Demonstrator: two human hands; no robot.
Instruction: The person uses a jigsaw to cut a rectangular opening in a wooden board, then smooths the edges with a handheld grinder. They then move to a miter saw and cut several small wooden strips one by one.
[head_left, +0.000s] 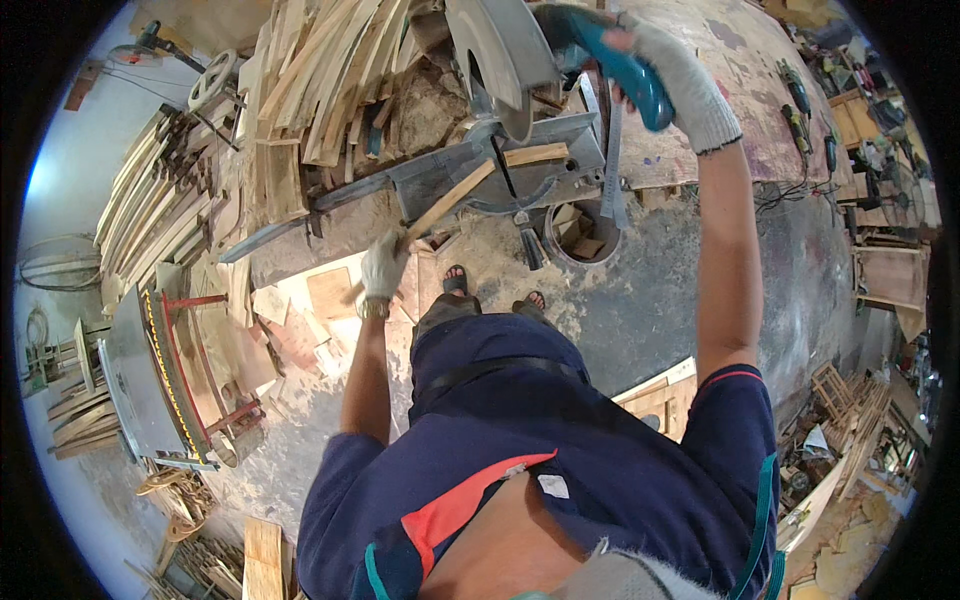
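My left hand (383, 270), in a pale knitted glove, is closed around the near end of a narrow wood strip (455, 200). The strip's far end rests on the grey metal table (420, 187) of a miter saw. A short wood piece (537, 154) lies on that table, just right of the dark blade slot and apart from the strip. Above the slot the saw's grey blade guard (510, 50) is raised; I cannot make out the blade's edge. My right hand (675, 80), also gloved, grips the saw's teal handle (640, 92), its fingers wrapped round it.
A round bucket (617, 243) of offcuts stands below the saw, with a brush-like tool (530, 243) beside it. Long wood strips (320, 80) are piled left of the saw. Power tools (795, 110) with cables lie at right. A red-framed stand (190, 300) is at left.
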